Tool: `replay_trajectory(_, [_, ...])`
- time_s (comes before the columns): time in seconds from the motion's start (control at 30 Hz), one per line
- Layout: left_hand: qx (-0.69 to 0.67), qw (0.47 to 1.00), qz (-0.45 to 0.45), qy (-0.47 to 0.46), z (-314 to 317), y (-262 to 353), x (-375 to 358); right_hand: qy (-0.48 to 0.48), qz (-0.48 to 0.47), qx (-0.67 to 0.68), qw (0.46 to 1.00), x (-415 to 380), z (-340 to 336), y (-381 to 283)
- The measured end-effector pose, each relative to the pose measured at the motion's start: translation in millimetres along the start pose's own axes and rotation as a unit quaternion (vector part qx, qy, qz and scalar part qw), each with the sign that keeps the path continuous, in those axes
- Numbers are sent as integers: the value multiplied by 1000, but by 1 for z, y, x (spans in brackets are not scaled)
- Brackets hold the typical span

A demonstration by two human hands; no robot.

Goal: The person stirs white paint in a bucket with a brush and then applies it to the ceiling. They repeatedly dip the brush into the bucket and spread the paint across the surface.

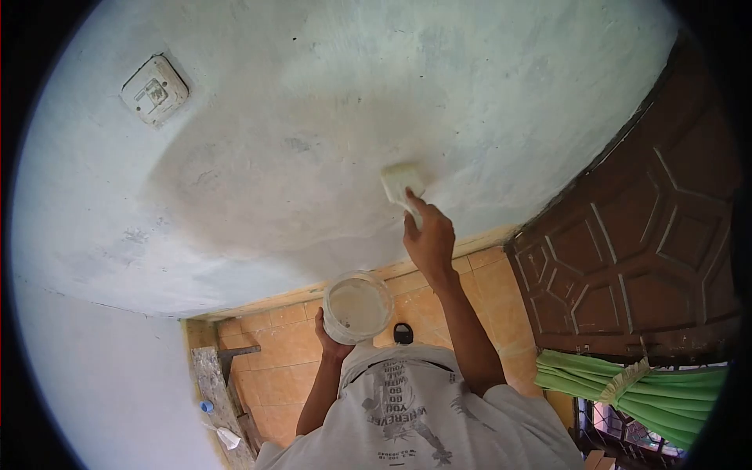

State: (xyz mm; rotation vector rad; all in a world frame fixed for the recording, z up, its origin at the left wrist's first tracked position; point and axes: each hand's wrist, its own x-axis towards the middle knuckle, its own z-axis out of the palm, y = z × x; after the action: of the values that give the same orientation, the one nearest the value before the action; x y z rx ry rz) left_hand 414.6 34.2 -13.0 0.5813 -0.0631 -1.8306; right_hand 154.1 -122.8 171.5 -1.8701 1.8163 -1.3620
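My right hand (430, 237) grips the handle of a wide, pale paintbrush (399, 182), its bristles against the wall (266, 188). Around the brush the wall has a large darker, damp-looking patch, with paler whitish areas beyond it. Lower down, my left hand (332, 341) holds a clear round plastic tub (359, 307) from its left side and underneath. Greyish-white liquid shows inside the tub, with a few dark specks in it. The tub is in front of my shirt, apart from the brush.
A white switch plate (155, 90) is on the upper left wall. At right are a brown panelled door (627, 243) and a green curtain (627, 388). Below lies an orange tiled floor (282, 368). A worn wooden bench (215, 384) at lower left bears a blue cap (206, 406).
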Motion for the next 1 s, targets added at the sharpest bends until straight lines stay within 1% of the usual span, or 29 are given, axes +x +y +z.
replay_trajectory(0.03, [-3,1000,1,-3,0,0,1,31,-21,8,999,3,-10,-12])
replay_trajectory(0.1, [1,1000,-6,-3,-4,1,3,43,-31,11,999,10,-24,-29])
replay_trajectory(0.17, [1,1000,-13,-6,-7,3,1,44,-31,-5,999,9,-21,-29])
replay_trajectory(0.23, [-5,1000,-20,-15,-6,6,3,37,-26,-41,998,4,2,-7])
replay_trajectory(0.33, [4,1000,-3,-4,-5,11,4,23,-5,-56,998,-23,46,42])
replay_trajectory(0.43, [-2,1000,8,-23,-12,14,4,-83,65,-85,991,-50,73,85])
replay_trajectory(0.53, [-17,998,48,-32,-6,14,3,-158,119,-109,974,-54,66,90])
replay_trajectory(0.57, [-22,998,49,-36,-7,16,6,-146,116,-119,975,-47,58,79])
replay_trajectory(0.67, [-31,998,49,-32,-23,16,5,-87,85,-78,990,-8,12,21])
replay_trajectory(0.7, [-27,998,47,-33,-25,17,7,-64,59,-58,994,4,-2,4])
replay_trajectory(0.73, [-24,998,45,-36,-26,17,9,-40,32,-39,998,15,-17,-12])
replay_trajectory(0.83, [-18,998,46,-40,-20,15,8,-4,10,-18,1000,41,-56,-62])
replay_trajectory(0.93, [-17,998,46,-38,-13,14,10,45,-50,19,998,51,-63,-72])
replay_trajectory(1.0, [-17,998,52,-22,-13,13,9,20,-30,-27,999,47,-49,-59])
